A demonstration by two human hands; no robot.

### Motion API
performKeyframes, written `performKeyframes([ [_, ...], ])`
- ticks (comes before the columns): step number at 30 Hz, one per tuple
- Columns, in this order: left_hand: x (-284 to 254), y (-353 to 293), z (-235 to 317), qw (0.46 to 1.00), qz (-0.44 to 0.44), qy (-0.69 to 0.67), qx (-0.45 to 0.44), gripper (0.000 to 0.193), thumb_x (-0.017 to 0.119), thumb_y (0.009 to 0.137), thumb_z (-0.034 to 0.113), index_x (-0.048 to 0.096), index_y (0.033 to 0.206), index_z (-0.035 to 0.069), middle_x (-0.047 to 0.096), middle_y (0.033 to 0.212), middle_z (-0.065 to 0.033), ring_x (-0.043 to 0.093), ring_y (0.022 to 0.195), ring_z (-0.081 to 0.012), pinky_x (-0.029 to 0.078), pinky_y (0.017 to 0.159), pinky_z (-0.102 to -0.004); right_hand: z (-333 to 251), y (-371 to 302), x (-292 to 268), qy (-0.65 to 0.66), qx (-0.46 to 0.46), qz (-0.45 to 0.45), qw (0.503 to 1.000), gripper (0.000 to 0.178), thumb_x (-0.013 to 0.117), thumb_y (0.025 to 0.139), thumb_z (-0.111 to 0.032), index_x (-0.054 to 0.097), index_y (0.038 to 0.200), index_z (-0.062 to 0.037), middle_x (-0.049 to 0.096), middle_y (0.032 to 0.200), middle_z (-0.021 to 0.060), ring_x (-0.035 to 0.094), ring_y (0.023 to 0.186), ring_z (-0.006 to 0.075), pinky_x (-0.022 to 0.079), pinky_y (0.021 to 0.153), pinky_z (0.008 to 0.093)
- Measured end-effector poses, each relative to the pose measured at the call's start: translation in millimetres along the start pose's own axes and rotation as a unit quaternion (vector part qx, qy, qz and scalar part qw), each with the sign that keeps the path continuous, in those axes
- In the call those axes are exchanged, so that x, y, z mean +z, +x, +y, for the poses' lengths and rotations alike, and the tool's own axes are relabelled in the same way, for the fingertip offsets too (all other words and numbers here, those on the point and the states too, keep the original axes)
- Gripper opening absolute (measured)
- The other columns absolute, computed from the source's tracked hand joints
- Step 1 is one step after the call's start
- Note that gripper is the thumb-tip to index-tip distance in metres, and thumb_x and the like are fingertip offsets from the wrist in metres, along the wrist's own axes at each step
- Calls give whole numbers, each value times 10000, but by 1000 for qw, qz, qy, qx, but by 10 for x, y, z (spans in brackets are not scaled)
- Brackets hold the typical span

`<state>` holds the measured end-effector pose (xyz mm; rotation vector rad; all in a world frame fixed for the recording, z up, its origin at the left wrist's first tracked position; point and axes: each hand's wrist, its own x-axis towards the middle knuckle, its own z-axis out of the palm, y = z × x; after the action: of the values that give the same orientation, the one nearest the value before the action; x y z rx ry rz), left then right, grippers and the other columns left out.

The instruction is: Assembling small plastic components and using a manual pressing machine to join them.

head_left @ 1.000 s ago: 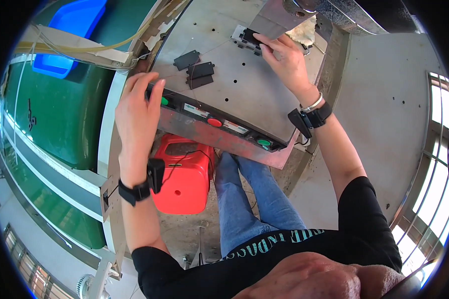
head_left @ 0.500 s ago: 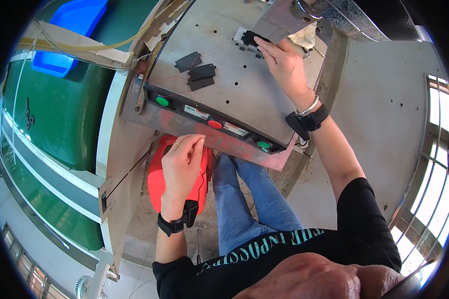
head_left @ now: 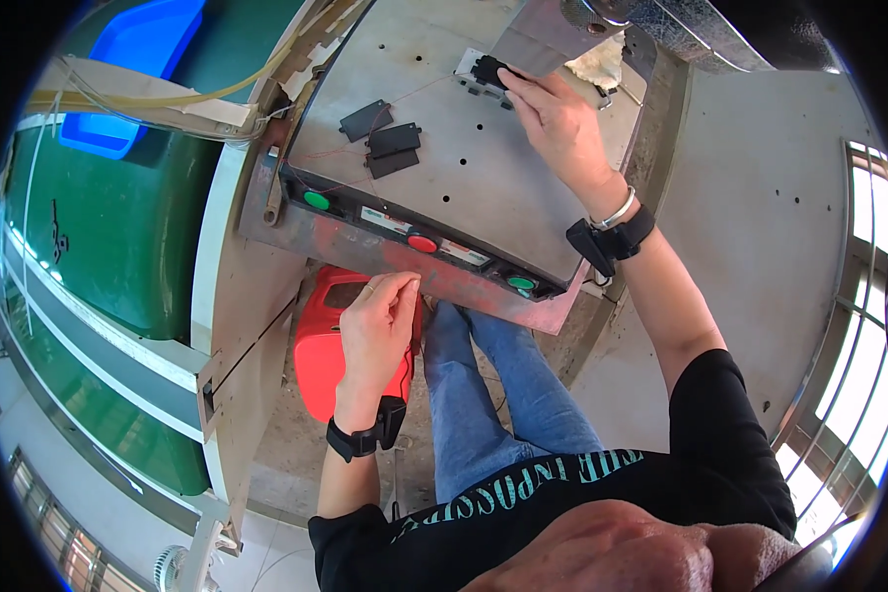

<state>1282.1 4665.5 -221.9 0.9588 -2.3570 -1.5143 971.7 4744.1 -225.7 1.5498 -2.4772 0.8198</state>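
Observation:
My right hand reaches over the metal work plate, its thumb and fingertips closed on the right end of a small black plastic part. That part sits on a light metal fixture under the machine's head. Short of the plate's front edge, my left hand hangs with thumb and fingers pinched together; anything between them is too small to make out. Left of the fixture lie several flat black plastic pieces with thin red wires, among them an upper one and a lower one.
The front panel carries a left green button, a red button and a right green button. A metal machine head overhangs the fixture. Left stands a green-belted conveyor with blue trays. A red container stands below.
My left hand has moved right and slightly lower, still pinched. My right hand remains at the black part on the fixture, with little shift.

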Motion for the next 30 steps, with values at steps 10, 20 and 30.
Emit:
performKeyframes([
  [10, 0, 319, -532, 993, 95, -54, -34, 89, 602, 968, 86, 645, 993, 12, 649, 882, -70, 599, 699, -166, 483, 623, -279, -233, -551, -458, 56, 39, 48, 997, 315, 582, 895, 45, 660, 1193, -23, 663, 1191, 146, 633, 1087, 287, 492, 953, 359],
  [20, -34, 860, -719, 972, 164, -168, 2, 122, 552, 1002, 128, 621, 992, 28, 577, 866, -31, 531, 724, -115, 445, 659, -267, -632, -1321, -634, 139, 36, -44, 989, 364, 555, 790, 146, 691, 1085, -20, 660, 1098, 113, 641, 1001, 267, 507, 868, 342],
  [30, -166, 1210, 283, 930, 270, 113, 223, 59, 641, 930, 99, 669, 960, 57, 637, 861, -63, 577, 802, -257, 477, 720, -342, -611, -1376, -521, 143, 75, -19, 987, 396, 538, 792, 165, 691, 1103, -26, 667, 1116, 110, 637, 976, 259, 517, 821, 314],
])
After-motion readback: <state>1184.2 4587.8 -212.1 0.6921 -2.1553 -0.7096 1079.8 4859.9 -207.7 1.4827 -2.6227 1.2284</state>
